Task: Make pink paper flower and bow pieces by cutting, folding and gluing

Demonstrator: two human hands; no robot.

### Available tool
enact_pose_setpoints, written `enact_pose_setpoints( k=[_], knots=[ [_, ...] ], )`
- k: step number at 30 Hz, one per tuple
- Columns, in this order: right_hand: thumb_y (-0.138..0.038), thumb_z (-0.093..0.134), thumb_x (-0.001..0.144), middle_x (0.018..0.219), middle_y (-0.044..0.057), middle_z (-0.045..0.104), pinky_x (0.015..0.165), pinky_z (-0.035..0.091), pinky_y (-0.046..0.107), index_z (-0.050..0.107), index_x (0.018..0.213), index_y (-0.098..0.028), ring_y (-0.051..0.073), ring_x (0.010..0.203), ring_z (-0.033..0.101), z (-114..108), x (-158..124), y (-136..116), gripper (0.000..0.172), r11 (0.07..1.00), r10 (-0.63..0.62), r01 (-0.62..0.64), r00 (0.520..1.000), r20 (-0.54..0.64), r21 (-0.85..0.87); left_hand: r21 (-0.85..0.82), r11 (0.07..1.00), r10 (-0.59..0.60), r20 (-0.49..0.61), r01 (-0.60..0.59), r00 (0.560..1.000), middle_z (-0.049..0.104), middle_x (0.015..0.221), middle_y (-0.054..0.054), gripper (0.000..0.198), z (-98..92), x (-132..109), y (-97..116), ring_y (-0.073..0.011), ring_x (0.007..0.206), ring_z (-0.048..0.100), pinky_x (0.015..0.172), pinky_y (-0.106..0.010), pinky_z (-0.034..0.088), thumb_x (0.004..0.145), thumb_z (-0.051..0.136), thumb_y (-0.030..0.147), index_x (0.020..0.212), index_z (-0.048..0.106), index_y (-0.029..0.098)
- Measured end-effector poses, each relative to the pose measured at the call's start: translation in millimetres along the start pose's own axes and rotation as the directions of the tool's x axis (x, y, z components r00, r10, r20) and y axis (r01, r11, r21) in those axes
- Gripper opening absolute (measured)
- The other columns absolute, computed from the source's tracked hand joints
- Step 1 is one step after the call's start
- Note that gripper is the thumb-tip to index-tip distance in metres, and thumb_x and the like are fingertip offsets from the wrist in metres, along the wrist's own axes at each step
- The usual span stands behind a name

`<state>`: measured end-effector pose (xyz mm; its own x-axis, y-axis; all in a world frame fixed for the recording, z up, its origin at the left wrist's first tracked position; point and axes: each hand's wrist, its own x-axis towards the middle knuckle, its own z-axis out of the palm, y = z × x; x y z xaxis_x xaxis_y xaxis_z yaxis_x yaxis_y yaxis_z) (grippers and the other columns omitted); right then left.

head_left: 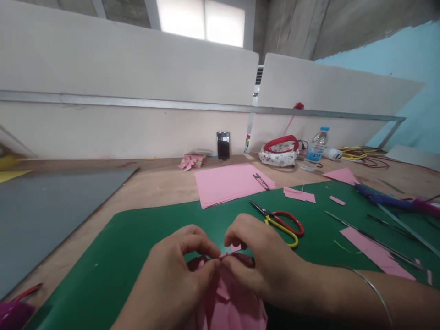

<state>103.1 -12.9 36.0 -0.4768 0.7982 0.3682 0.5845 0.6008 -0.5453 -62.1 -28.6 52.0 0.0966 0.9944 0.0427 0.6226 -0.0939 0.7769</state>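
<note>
Both my hands meet low in the middle of the view over a green mat [137,238]. My left hand [175,275] and my right hand [261,261] pinch the top of a folded pink paper piece [230,307], fingertips close together and curled. The paper spreads out below my hands toward me. A thin silver bangle [373,286] rings my right wrist. Red and yellow handled scissors [282,222] lie on the mat just beyond my right hand.
A stack of pink sheets [227,183] with small snips [261,181] lies further back. Pink scraps [374,252], a metal ruler [371,238], a blue glue gun [381,197], a water bottle [315,149], a phone [223,145], a pouch [278,153] and a grey board [48,206] surround the mat.
</note>
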Motion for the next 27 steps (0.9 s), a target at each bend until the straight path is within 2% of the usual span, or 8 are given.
enact_pose_setpoints(
  k=[2,6,10,14,19,22,24,27],
  knots=[
    [-0.015,0.055,0.074,0.075,0.0,0.054,0.06,0.033,0.024,0.056,0.073,-0.017,0.012,0.069,0.048,-2,0,2,0.003,0.992,-0.112,0.115,0.992,0.06,-0.055,0.012,1.0,0.005,0.008,-0.005,1.0,0.06,0.066,0.002,0.013,0.4,0,1,-0.0151,0.062,0.056,0.056,-0.025,0.039,0.064,0.056,0.017,0.052,0.061,0.022],
    [-0.011,0.051,0.07,0.063,-0.002,0.048,0.055,0.029,0.025,0.05,0.06,-0.017,0.01,0.061,0.043,-4,1,5,0.011,0.948,-0.305,0.313,0.944,0.13,-0.053,0.061,0.997,0.054,0.01,-0.055,0.998,0.057,0.061,0.003,0.016,1.1,-5,2,-0.0148,0.06,0.056,0.056,-0.026,0.039,0.063,0.054,0.013,0.051,0.058,0.022],
    [-0.01,0.05,0.069,0.061,-0.002,0.047,0.056,0.03,0.024,0.048,0.058,-0.016,0.01,0.059,0.04,-2,0,4,0.013,0.931,-0.359,0.364,0.928,0.096,-0.039,0.07,0.991,0.11,0.042,-0.112,0.993,0.059,0.064,0.003,0.017,2.2,-7,-1,-0.0157,0.064,0.057,0.059,-0.027,0.04,0.061,0.05,0.009,0.051,0.055,0.022],
    [-0.008,0.05,0.068,0.06,-0.002,0.048,0.056,0.031,0.024,0.048,0.057,-0.016,0.01,0.059,0.041,0,-1,3,0.013,0.941,-0.337,0.338,0.937,0.089,-0.001,0.054,0.989,0.134,0.093,-0.14,0.987,0.06,0.067,0.004,0.017,3.1,-5,-5,-0.0157,0.067,0.057,0.063,-0.028,0.04,0.06,0.049,0.007,0.054,0.054,0.022],
    [-0.012,0.056,0.077,0.064,-0.001,0.054,0.055,0.034,0.02,0.058,0.065,-0.014,0.01,0.06,0.048,-9,7,6,0.012,0.986,-0.153,0.142,0.978,0.14,0.086,-0.054,0.998,0.025,0.161,-0.017,0.987,0.066,0.081,0.001,0.006,0.7,4,-7,-0.019,0.078,0.06,0.064,-0.028,0.044,0.074,0.055,0.025,0.075,0.061,0.023],
    [-0.017,0.061,0.08,0.067,0.0,0.058,0.06,0.037,0.02,0.064,0.071,-0.013,0.01,0.065,0.052,-18,13,7,0.01,0.99,-0.098,0.08,0.983,0.155,0.117,-0.174,0.984,0.008,0.224,0.032,0.974,0.069,0.103,-0.004,0.029,-5.7,11,-11,-0.0231,0.096,0.061,0.08,-0.031,0.046,0.079,0.054,0.042,0.098,0.062,0.022],
    [-0.019,0.062,0.08,0.069,0.001,0.06,0.061,0.038,0.021,0.066,0.073,-0.013,0.011,0.067,0.053,-22,15,8,0.01,0.99,-0.08,0.06,0.983,0.167,0.126,-0.219,0.974,-0.008,0.252,0.065,0.968,0.068,0.109,-0.004,0.038,-11.2,13,-14,-0.0246,0.105,0.059,0.088,-0.032,0.044,0.08,0.051,0.05,0.104,0.063,0.023],
    [-0.017,0.061,0.079,0.07,0.001,0.06,0.061,0.039,0.021,0.067,0.074,-0.013,0.011,0.066,0.053,-25,17,9,0.008,0.993,-0.07,0.053,0.986,0.154,0.109,-0.238,0.962,-0.042,0.356,0.134,0.934,0.067,0.115,-0.002,0.042,-16.6,13,-21,-0.0246,0.109,0.058,0.091,-0.032,0.044,0.077,0.059,0.047,0.113,0.061,0.026]
  ],
)
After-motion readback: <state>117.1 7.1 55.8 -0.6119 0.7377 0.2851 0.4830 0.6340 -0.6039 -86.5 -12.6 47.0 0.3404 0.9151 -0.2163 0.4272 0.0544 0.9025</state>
